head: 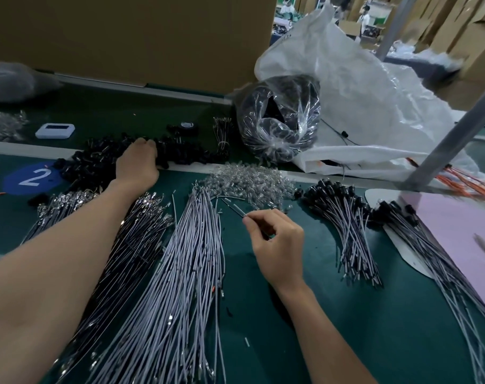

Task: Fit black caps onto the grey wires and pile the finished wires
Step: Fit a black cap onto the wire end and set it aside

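Note:
My left hand point(137, 162) reaches far forward into the heap of loose black caps point(97, 159), fingers curled down among them; what they hold is hidden. My right hand point(274, 242) pinches the end of one grey wire point(235, 209) between thumb and forefinger, above the green mat. A thick fan of bare grey wires point(186, 267) lies in the middle. Left of it lie wires with metal terminals point(136, 234). Capped wires form a pile point(344, 217) to the right, and a second pile point(418, 245) further right.
A heap of small clear parts point(247, 181) sits behind the grey wires. A clear bag of black parts point(277, 120) and a big white sack point(374, 106) stand at the back right. A pink sheet point(457, 231) and a metal post point(452, 134) are on the right. A white device point(55, 130) lies far left.

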Demonstrator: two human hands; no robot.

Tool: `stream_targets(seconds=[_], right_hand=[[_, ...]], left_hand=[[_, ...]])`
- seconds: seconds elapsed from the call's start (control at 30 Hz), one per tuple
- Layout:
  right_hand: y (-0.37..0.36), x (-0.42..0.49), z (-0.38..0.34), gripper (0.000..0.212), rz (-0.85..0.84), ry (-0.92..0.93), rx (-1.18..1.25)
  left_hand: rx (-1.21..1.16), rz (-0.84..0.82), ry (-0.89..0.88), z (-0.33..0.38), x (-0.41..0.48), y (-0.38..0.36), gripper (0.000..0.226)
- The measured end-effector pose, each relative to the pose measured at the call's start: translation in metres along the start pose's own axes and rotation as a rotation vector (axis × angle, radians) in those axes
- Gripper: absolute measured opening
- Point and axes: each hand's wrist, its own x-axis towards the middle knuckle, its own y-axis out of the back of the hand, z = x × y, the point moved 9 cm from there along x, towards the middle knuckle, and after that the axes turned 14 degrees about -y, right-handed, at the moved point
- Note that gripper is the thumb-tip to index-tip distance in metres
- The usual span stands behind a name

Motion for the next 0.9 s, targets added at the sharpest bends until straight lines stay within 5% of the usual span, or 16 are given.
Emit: stream_targets(seconds=[0.2, 0.3, 0.5, 0.7, 0.9], right_hand=[[0.004, 0.001, 0.003, 0.004, 0.015, -0.02, 0.011], [0.005, 0.001, 0.004, 0.004, 0.023, -0.02, 0.007], [0.009, 0.004, 0.005, 0.005, 0.032, -0.031, 0.005], [0.019, 0.009, 0.006, 0.01, 0.011, -0.125, 0.103], [0.027, 0.008, -0.005, 0.011, -0.025, -0.152, 0.104]], left_hand=[[0.04, -0.035, 0.052, -0.007, 0.0, -0.003, 0.021], [0.062, 0.106, 0.013, 0.003, 0.0, 0.013, 0.02], [-0.618, 0.451, 0.069, 0.051, -0.021, 0.056, 0.02], [-1.523, 0.234, 0.298, 0.096, -0.097, 0.019, 0.019], [-1.72, 0.131, 0.254, 0.126, -0.126, 0.011, 0.022]])
